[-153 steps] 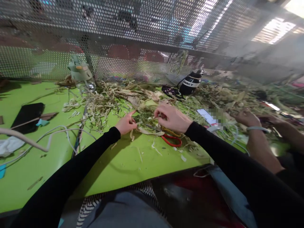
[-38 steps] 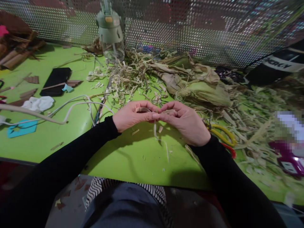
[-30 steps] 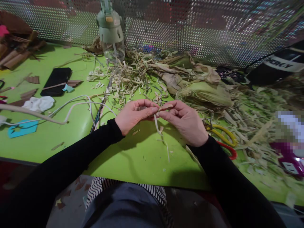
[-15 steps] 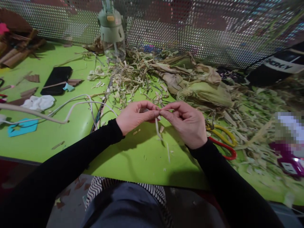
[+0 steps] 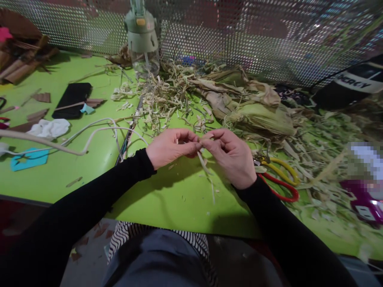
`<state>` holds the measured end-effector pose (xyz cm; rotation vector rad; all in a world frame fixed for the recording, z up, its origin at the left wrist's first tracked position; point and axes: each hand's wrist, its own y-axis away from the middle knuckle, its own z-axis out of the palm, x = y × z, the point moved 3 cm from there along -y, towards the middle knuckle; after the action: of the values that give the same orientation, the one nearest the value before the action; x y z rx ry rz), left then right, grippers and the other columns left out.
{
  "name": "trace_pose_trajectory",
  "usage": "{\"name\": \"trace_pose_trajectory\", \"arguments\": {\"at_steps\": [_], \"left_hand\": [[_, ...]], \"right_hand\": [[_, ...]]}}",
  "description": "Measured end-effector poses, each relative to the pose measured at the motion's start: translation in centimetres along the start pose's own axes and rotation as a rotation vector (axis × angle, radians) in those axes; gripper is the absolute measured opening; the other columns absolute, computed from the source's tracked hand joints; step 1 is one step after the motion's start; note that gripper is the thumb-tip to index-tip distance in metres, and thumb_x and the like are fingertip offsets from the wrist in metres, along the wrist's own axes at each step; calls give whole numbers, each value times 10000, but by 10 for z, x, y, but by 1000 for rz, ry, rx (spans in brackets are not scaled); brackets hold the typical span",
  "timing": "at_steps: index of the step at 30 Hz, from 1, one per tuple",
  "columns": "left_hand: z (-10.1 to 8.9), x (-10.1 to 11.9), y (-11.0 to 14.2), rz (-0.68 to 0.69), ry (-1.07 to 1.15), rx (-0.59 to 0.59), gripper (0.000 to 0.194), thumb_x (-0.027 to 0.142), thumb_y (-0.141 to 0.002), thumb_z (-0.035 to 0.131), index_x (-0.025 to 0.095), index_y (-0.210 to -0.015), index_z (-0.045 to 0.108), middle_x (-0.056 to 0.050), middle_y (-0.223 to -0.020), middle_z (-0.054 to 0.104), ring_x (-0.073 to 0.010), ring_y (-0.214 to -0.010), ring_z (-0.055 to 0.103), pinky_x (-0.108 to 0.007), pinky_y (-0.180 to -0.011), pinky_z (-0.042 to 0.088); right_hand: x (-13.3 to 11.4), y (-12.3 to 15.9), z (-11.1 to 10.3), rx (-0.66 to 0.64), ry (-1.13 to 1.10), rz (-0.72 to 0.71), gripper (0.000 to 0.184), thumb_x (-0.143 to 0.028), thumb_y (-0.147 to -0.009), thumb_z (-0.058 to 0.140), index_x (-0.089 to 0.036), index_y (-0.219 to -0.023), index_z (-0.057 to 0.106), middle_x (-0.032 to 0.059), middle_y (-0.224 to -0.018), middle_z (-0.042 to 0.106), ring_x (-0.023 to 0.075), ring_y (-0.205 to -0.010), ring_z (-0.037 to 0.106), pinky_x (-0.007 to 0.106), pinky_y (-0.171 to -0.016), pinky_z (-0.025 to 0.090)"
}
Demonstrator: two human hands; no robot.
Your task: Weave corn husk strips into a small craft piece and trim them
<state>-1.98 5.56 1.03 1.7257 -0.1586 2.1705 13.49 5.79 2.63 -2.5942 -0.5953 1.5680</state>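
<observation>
My left hand (image 5: 169,148) and my right hand (image 5: 231,156) meet fingertip to fingertip above the green table (image 5: 167,203). Both pinch a thin pale strip of dried husk (image 5: 204,162), whose loose end hangs down toward the table. The fingers of both hands are curled and pressed together on the strip. Just behind the hands lies a pile of dried corn husks and shreds (image 5: 239,107). Both forearms wear black sleeves.
Yellow and red handled scissors (image 5: 281,181) lie right of my right hand. A clear bottle with a green lid (image 5: 142,40) stands at the perforated metal screen (image 5: 239,36). A black phone (image 5: 72,99), white cables (image 5: 74,139) and a white cloth (image 5: 49,128) lie left.
Five seconds ago my hands were in the husk pile; since then they hold a strip over the bare table. In the last second the fingers worked it slightly and its tail swung right.
</observation>
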Motion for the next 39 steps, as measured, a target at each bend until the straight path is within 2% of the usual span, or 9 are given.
{"name": "trace_pose_trajectory", "arguments": {"at_steps": [4, 10, 14, 18, 21, 26, 32, 36, 39], "left_hand": [[-4, 2, -1, 0, 139, 32, 189, 224, -718, 730, 110, -763, 586, 18, -672, 628, -63, -588, 593, -226, -655, 491], [-4, 4, 1, -28, 273, -35, 166, 215, -710, 735, 136, -763, 599, 24, -717, 635, -58, -629, 585, -211, -677, 473], [-4, 7, 4, 39, 241, -9, 161, 196, -670, 763, 134, -731, 627, 35, -687, 603, -51, -634, 544, -199, -675, 446], [0, 8, 7, -36, 257, -17, 152, 194, -684, 749, 136, -717, 613, 38, -644, 595, -45, -571, 529, -188, -597, 433], [3, 7, 8, -77, 337, 36, 151, 182, -694, 736, 136, -693, 591, 38, -634, 604, -39, -555, 536, -180, -590, 451], [5, 2, 6, 11, 389, 180, 141, 186, -702, 727, 138, -742, 600, 27, -715, 644, -50, -619, 579, -191, -636, 493], [6, -5, 2, 90, 363, 309, 154, 194, -683, 733, 140, -720, 594, 37, -687, 614, -40, -568, 520, -174, -530, 404], [7, -9, 2, 82, 336, 341, 165, 219, -698, 722, 142, -673, 578, 61, -601, 534, -22, -489, 390, -176, -476, 315], [10, -13, 3, 26, 330, 330, 221, 284, -689, 732, 152, -654, 559, 66, -582, 490, -29, -476, 344, -185, -450, 270]], "right_hand": [[0, -2, -4, -11, 27, -10, 160, -328, -821, 632, -182, -885, 618, -83, -507, 346, 62, -435, 272, 209, -411, 214], [5, -5, -8, -5, -31, -5, 165, -347, -800, 652, -187, -763, 634, -74, -491, 361, 62, -443, 259, 218, -425, 209], [8, -6, -8, -22, -98, 42, 197, -382, -782, 668, -189, -759, 638, -60, -516, 441, 61, -444, 291, 214, -423, 226], [14, -8, -4, -35, -216, 52, 229, -407, -739, 705, -188, -758, 642, -26, -619, 561, 79, -503, 429, 210, -455, 320], [19, -6, 7, -93, -353, 65, 262, -446, -726, 707, -197, -757, 634, -9, -699, 608, 105, -589, 519, 224, -519, 405], [24, 2, 24, -107, -495, 106, 243, -447, -767, 669, -211, -758, 613, -30, -672, 572, 104, -600, 522, 228, -555, 432], [21, 6, 35, -34, -337, 64, 183, -359, -753, 697, -196, -691, 640, 10, -800, 611, 131, -727, 569, 271, -694, 478], [22, 8, 36, 23, -386, 113, 243, -333, -684, 765, -221, -859, 639, -16, -803, 618, 114, -668, 565, 255, -649, 482], [18, 8, 33, 76, -398, 106, 252, -369, -724, 733, -232, -904, 624, -15, -787, 629, 132, -723, 590, 269, -682, 495]]}}
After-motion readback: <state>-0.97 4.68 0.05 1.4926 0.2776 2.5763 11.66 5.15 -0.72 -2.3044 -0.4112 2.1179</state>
